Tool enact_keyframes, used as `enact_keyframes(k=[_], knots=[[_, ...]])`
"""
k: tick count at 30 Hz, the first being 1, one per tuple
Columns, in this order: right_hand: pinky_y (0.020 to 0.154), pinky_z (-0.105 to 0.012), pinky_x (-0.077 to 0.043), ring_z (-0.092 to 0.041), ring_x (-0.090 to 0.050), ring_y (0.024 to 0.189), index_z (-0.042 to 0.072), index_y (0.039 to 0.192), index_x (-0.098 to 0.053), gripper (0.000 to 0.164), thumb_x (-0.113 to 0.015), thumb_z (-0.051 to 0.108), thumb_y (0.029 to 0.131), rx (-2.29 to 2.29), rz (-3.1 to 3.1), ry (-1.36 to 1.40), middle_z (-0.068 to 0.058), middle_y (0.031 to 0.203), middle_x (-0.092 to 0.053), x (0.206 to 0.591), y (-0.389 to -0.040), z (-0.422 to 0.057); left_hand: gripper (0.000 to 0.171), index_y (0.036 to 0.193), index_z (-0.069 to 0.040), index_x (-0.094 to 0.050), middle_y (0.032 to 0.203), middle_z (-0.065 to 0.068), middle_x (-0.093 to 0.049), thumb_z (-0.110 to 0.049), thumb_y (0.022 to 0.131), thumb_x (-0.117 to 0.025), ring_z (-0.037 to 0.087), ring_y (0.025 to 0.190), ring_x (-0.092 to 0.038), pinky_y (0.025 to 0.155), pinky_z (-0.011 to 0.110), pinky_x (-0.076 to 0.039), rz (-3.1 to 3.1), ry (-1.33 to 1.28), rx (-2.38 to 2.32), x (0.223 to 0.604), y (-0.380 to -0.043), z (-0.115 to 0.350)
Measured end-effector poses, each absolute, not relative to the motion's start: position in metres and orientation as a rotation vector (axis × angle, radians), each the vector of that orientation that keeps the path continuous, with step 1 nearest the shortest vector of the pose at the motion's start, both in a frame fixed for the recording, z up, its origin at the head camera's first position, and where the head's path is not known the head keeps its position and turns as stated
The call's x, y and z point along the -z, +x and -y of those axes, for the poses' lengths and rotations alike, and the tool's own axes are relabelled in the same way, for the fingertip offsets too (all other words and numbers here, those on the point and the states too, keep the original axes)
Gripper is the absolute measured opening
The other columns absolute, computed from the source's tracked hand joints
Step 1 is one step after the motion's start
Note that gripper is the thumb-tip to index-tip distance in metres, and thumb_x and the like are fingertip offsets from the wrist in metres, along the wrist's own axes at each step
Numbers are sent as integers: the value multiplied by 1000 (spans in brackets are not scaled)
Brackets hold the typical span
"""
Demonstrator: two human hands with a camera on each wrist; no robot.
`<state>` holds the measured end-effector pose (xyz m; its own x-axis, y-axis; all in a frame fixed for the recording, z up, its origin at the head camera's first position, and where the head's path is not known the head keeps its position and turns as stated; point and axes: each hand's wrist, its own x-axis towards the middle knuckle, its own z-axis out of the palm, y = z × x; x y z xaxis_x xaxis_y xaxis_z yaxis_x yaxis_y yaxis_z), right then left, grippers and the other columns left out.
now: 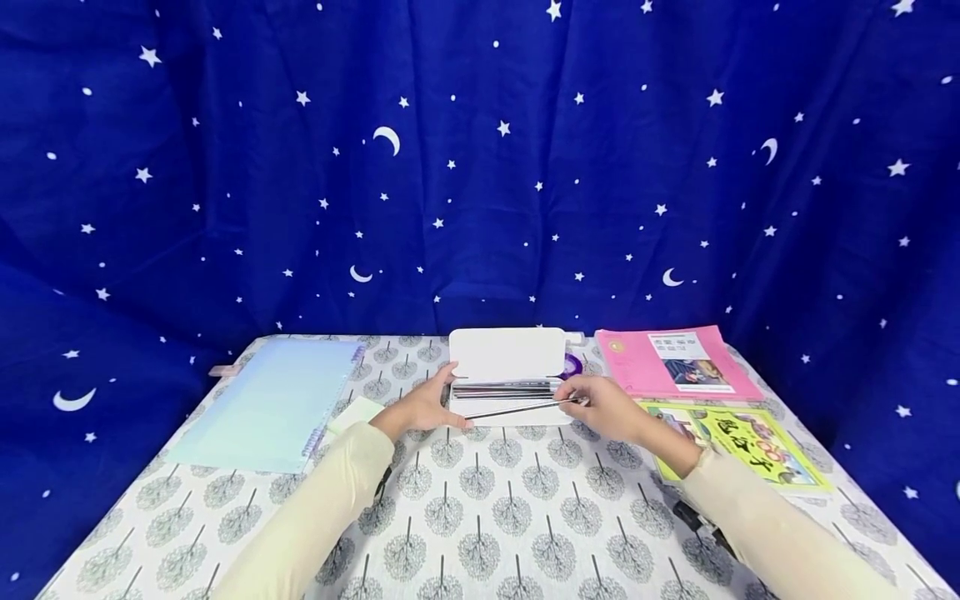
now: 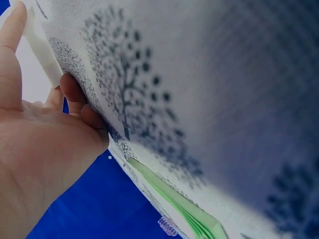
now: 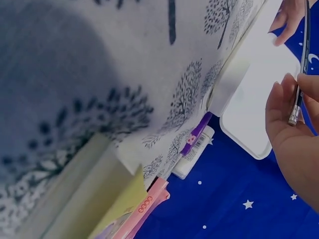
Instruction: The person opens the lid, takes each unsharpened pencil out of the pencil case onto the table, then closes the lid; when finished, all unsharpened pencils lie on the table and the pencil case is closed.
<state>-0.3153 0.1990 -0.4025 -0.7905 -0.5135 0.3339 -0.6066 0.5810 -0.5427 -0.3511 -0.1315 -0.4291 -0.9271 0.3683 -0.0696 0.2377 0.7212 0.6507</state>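
A white pencil case (image 1: 508, 354) lies at the table's back middle with its lid raised. Several dark pencils (image 1: 510, 389) lie side by side inside it. My right hand (image 1: 606, 408) pinches one dark pencil (image 3: 305, 47) near its metal-capped eraser end, and the shaft slants leftward over the front of the case. At the case's left end rests my left hand (image 1: 426, 407), thumb stretched along the front corner and fingers at the hinge side. In the left wrist view the left hand (image 2: 45, 144) partly hides the case.
Left stands a pale blue spiral-bound folder (image 1: 262, 408), beside green-edged paper slips (image 1: 356, 412). Behind the case's right side are a purple ring-shaped item (image 1: 573, 365) and a small white bottle (image 3: 194, 157). A pink book (image 1: 637, 367) and a yellow picture book (image 1: 772, 454) lie right.
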Motion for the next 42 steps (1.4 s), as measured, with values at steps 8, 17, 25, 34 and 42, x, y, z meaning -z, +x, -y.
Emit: enact_keyframes(k=[8, 17, 25, 34, 42], knots=[[72, -28, -56, -13, -63, 84, 8, 97, -69, 9, -67, 1, 90, -1022, 2686, 1011, -1, 95, -69, 405, -306, -202, 116, 160, -18, -12, 156, 11, -37, -42, 74, -86, 37, 143, -33, 117, 58, -24, -2750, 507, -984, 429, -350, 131], [75, -28, -55, -13, -63, 84, 7, 96, -70, 9, -68, 1, 89, -997, 2685, 1086, -1, 92, -69, 412, -300, -200, 119, 160, -19, -10, 157, 10, -37, -46, 73, -86, 38, 143, -33, 116, 59, -25, -2740, 498, -976, 428, -349, 132], [76, -29, -54, -9, -62, 81, 10, 95, -70, 8, -71, 5, 88, -956, 2743, 1039, 5, 91, -69, 414, -296, -193, 118, 160, -20, -10, 157, 10, -36, -44, 74, -86, 37, 143, -32, 117, 58, -24, -2734, 494, -979, 426, -347, 131], [69, -24, -54, -7, -61, 73, 8, 92, -70, 7, -72, 3, 87, -1005, 2827, 989, 4, 84, -68, 418, -295, -190, 116, 160, -18, -10, 157, 11, -36, -43, 75, -85, 37, 143, -32, 117, 58, -24, -2730, 507, -990, 428, -347, 130], [67, -23, -55, -10, -64, 73, 5, 89, -71, 7, -75, 1, 84, -1096, 2862, 961, 1, 83, -70, 418, -295, -187, 118, 160, -20, -9, 157, 9, -35, -46, 74, -85, 36, 144, -31, 117, 58, -24, -2731, 490, -985, 427, -348, 132]])
